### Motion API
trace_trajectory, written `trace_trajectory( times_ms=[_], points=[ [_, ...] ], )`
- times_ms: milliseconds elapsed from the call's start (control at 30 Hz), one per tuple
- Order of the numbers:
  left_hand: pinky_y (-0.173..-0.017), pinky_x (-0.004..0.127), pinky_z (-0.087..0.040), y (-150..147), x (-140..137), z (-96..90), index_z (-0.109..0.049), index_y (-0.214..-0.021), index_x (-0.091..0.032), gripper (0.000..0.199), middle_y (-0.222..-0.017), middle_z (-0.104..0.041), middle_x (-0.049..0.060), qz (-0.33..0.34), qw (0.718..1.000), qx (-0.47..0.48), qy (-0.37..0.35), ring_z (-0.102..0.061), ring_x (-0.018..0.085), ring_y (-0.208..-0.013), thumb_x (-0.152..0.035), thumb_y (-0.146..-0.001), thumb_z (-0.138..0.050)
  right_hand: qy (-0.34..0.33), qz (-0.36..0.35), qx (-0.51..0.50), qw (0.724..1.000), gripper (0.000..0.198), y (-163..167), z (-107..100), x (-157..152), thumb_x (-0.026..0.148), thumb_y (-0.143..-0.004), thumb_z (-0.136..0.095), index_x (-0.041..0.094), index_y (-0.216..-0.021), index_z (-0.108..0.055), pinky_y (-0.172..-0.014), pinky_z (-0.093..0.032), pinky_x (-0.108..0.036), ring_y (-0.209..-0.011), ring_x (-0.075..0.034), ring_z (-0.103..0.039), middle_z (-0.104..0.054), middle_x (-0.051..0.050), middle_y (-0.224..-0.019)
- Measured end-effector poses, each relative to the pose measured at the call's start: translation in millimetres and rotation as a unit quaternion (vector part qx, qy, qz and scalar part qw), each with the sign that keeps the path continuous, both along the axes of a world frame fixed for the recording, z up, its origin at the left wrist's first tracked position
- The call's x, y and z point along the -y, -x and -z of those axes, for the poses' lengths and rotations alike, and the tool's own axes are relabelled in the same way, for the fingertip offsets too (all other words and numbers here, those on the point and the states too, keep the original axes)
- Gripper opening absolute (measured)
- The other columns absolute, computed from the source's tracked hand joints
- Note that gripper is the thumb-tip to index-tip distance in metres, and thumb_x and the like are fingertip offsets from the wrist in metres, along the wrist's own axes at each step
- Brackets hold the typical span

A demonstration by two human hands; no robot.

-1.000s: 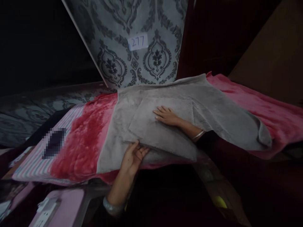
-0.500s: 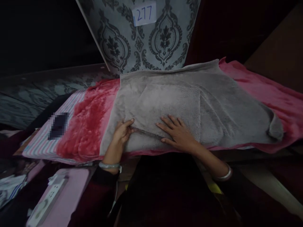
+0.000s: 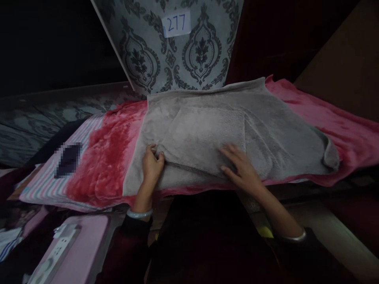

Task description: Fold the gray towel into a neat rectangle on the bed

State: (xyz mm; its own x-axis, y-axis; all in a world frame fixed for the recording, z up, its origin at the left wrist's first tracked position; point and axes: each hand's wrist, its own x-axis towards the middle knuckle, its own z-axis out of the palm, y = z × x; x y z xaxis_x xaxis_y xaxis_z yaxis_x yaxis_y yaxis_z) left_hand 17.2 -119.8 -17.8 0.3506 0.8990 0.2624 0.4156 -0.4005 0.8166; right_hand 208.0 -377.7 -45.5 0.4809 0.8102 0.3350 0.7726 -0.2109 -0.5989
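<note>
A large grey plush cloth (image 3: 166, 106) is spread over a red and pink blanket (image 3: 111, 157), with a rectangular folded layer of the same grey on top. At the front left corner of that layer is my left hand (image 3: 152, 165), fingers curled and thumb bent in at the fabric; the fingertips are partly hidden. My right hand (image 3: 244, 171), slightly blurred, has its fingers apart at the layer's front edge towards the right, and holds nothing. A dark fold line runs between the two hands.
A striped cloth (image 3: 44, 179) lies under the blanket's left end, with a dark pixelated object (image 3: 68, 161) on it. At lower left, a power strip (image 3: 56, 252) rests on a pink surface (image 3: 89, 240). Behind stands patterned wallpaper (image 3: 174, 55) with a paper marked 277 (image 3: 177, 23).
My right hand has slid right along the grey cloth and lifted slightly from lying flat. My left hand has turned more upright at the corner. The view has shifted a little.
</note>
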Motion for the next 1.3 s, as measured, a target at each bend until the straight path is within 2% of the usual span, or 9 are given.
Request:
trace_trajectory(
  times_ms=[67, 133, 333, 433, 533, 833, 967, 1100, 1300],
  points=[
    [-0.106, 0.045, -0.041, 6.5, 10.3, 1.1, -0.064, -0.118, -0.017, 0.041, -0.114, -0.065, 0.013, 0.016, 0.995, -0.003, -0.101, -0.058, 0.032, -0.116, -0.021, -0.077, -0.067, -0.087, 0.105, -0.081, 0.987, 0.064, -3.8, 9.8, 20.0, 0.056, -0.096, -0.054, 0.028, -0.153, -0.045, -0.123, -0.025, -0.059, -0.151, -0.033, -0.029, -0.042, -0.009, -0.159],
    [-0.115, 0.051, -0.032, 11.6, 25.0, 3.8, -0.065, -0.117, -0.018, 0.036, -0.128, -0.061, 0.016, 0.066, 0.981, -0.025, -0.181, -0.05, 0.035, -0.128, -0.022, -0.081, -0.063, -0.155, 0.15, -0.188, 0.958, 0.067, -3.6, 17.5, 33.4, 0.057, -0.094, -0.057, 0.029, -0.154, -0.042, -0.12, -0.032, -0.056, -0.146, -0.031, -0.04, -0.046, -0.01, -0.156],
    [-0.116, 0.051, -0.032, 7.4, 58.0, 10.8, -0.067, -0.124, -0.023, 0.04, -0.141, -0.06, 0.014, 0.329, 0.901, -0.081, -0.271, -0.049, 0.035, -0.135, -0.028, -0.085, -0.068, -0.221, 0.166, -0.414, 0.868, 0.07, -0.5, 15.6, 38.6, 0.049, -0.087, -0.069, 0.03, -0.15, -0.044, -0.111, -0.047, -0.048, -0.138, -0.029, -0.05, -0.053, -0.011, -0.151],
    [-0.11, 0.052, -0.039, -1.6, 56.0, 8.9, -0.064, -0.13, -0.02, 0.042, -0.138, -0.061, 0.015, 0.371, 0.864, -0.137, -0.312, -0.053, 0.035, -0.13, -0.027, -0.088, -0.066, -0.222, 0.151, -0.51, 0.817, 0.064, -5.1, 10.7, 35.8, 0.046, -0.08, -0.077, 0.029, -0.137, -0.056, -0.092, -0.06, -0.045, -0.12, -0.03, -0.064, -0.067, -0.009, -0.133],
    [-0.101, 0.05, -0.045, -9.3, 51.1, 5.7, -0.062, -0.13, -0.016, 0.042, -0.134, -0.063, 0.018, 0.375, 0.824, -0.193, -0.379, -0.055, 0.034, -0.124, -0.028, -0.089, -0.066, -0.222, 0.111, -0.582, 0.774, 0.046, -6.8, 5.8, 28.2, 0.04, -0.072, -0.084, 0.028, -0.113, -0.067, -0.084, -0.062, -0.041, -0.106, -0.028, -0.07, -0.075, -0.004, -0.112],
    [-0.094, 0.045, -0.045, -26.2, 48.1, -3.1, -0.061, -0.129, -0.014, 0.041, -0.129, -0.064, 0.018, 0.374, 0.756, -0.267, -0.466, -0.057, 0.032, -0.115, -0.028, -0.091, -0.065, -0.233, 0.073, -0.591, 0.769, 0.047, -6.9, -19.8, -0.2, 0.032, -0.062, -0.086, 0.025, -0.104, -0.068, -0.097, -0.057, -0.044, -0.109, -0.031, -0.069, -0.077, -0.005, -0.106],
    [-0.095, 0.045, -0.046, -27.3, 39.7, -0.4, -0.06, -0.134, -0.014, 0.045, -0.129, -0.064, 0.018, 0.342, 0.775, -0.251, -0.469, -0.057, 0.031, -0.114, -0.01, -0.09, -0.055, -0.246, 0.065, -0.57, 0.781, 0.047, -9.1, -24.3, 0.2, 0.031, -0.063, -0.084, 0.025, -0.107, -0.066, -0.096, -0.056, -0.045, -0.112, -0.031, -0.067, -0.075, -0.005, -0.11],
    [-0.089, 0.044, -0.049, -26.3, 34.8, 8.7, -0.064, -0.129, -0.015, 0.045, -0.128, -0.066, 0.017, 0.326, 0.781, -0.254, -0.468, -0.059, 0.031, -0.111, -0.004, -0.088, -0.049, -0.214, 0.081, -0.567, 0.791, 0.042, -13.8, -9.7, 5.1, 0.028, -0.062, -0.08, 0.026, -0.102, -0.066, -0.094, -0.057, -0.045, -0.111, -0.032, -0.067, -0.076, -0.005, -0.103],
    [-0.102, 0.047, -0.046, -24.7, 25.7, 14.1, -0.063, -0.133, -0.015, 0.048, -0.136, -0.064, 0.017, 0.338, 0.772, -0.241, -0.482, -0.057, 0.031, -0.125, -0.005, -0.088, -0.05, -0.194, 0.107, -0.576, 0.787, 0.024, -66.4, -2.3, -12.4, 0.025, -0.07, -0.07, 0.025, -0.094, -0.064, -0.086, -0.059, -0.04, -0.101, -0.027, -0.07, -0.075, -0.005, -0.097]
  ],
)
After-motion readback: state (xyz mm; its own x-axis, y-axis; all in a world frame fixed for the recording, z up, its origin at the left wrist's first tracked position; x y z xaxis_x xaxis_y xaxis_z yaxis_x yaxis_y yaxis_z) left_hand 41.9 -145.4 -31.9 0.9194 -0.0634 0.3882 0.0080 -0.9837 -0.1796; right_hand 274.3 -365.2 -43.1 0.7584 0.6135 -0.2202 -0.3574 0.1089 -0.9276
